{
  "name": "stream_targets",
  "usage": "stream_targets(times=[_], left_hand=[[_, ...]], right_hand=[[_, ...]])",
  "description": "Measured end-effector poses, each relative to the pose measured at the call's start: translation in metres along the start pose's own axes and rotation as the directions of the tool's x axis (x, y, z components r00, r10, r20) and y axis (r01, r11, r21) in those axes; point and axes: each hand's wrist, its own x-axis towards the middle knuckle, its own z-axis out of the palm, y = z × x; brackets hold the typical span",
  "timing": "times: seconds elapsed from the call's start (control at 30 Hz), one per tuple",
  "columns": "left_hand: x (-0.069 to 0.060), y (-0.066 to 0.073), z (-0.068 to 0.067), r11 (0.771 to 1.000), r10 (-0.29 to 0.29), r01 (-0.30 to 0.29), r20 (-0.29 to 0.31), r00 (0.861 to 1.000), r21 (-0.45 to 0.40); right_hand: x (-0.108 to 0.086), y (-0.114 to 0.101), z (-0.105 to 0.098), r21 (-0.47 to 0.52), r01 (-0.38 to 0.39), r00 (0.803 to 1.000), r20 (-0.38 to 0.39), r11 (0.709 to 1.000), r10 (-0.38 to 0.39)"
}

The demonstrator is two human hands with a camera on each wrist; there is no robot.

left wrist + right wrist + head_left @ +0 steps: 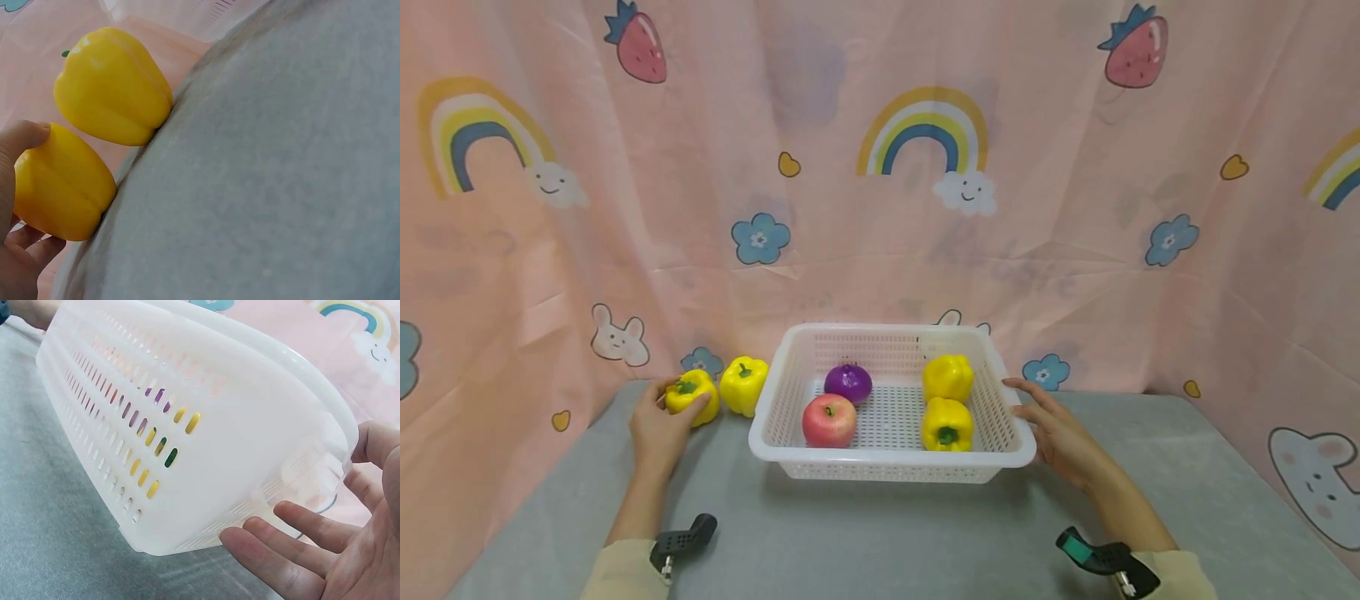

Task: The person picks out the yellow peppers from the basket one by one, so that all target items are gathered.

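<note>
While a pink curtain (887, 267) hangs behind, a grey bench (865, 537) carries the white basket (887, 457), whose long axis runs left to right. At its right end is the right hand (1066, 437), fingers spread and mostly straight, touching the rim without clasping it. Beyond the opposite end, the left hand (658, 427) has its thumb and fingers curled round the first pepper (706, 386), which appears to rest on the bench. From those fingers the basket lies to the right, and a second pepper (743, 390) stands in between, just beside the first; whether it touches the basket I cannot tell. The first pepper, well apart from the right hand, is glossy yellow, plump and lobed, its green stem turned upward. Inside the basket, toward the right, sit a back pepper (948, 377) and a front pepper (947, 419), both yellow too; toward the left are a pinkish-red apple (829, 423) and, behind it, a purple onion (847, 385).
</note>
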Motion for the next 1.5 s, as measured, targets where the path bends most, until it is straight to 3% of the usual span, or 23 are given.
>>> stream_targets(times=[0.47, 0.67, 0.8, 1.07, 1.3, 1.4, 1.5], left_hand=[[0.001, 0.003, -0.004, 0.996, -0.077, 0.074, 0.062, 0.995, 0.048], [0.003, 0.006, -0.005, 0.997, -0.055, 0.05, 0.076, 0.996, 0.065], [0.004, 0.01, -0.007, 0.999, -0.035, 0.033, 0.054, 0.998, 0.037], [0.002, 0.026, -0.01, 0.998, 0.056, -0.056, -0.027, 0.998, 0.006], [-0.003, 0.049, -0.009, 0.991, 0.136, -0.135, -0.023, 0.99, 0.016], [-0.006, 0.061, -0.008, 0.977, 0.212, -0.211, -0.024, 0.977, 0.029], [-0.012, 0.075, -0.007, 0.947, 0.32, -0.318, -0.026, 0.947, 0.04]], right_hand=[[-0.001, -0.001, 0.0, -0.006, -0.002, 1.0, -0.002, 1.0, 0.002], [0.0, 0.0, 0.001, -0.003, 0.003, 1.0, 0.002, 1.0, -0.003], [0.0, 0.0, 0.001, 0.001, 0.011, 1.0, 0.005, 1.0, -0.011], [0.0, 0.0, 0.0, 0.01, 0.012, 1.0, 0.011, 1.0, -0.012], [-0.001, 0.001, -0.001, 0.006, 0.012, 1.0, 0.011, 1.0, -0.012], [-0.001, 0.001, -0.001, 0.004, 0.014, 1.0, 0.007, 1.0, -0.014], [0.0, 0.001, -0.001, 0.007, 0.016, 1.0, 0.01, 1.0, -0.016]])
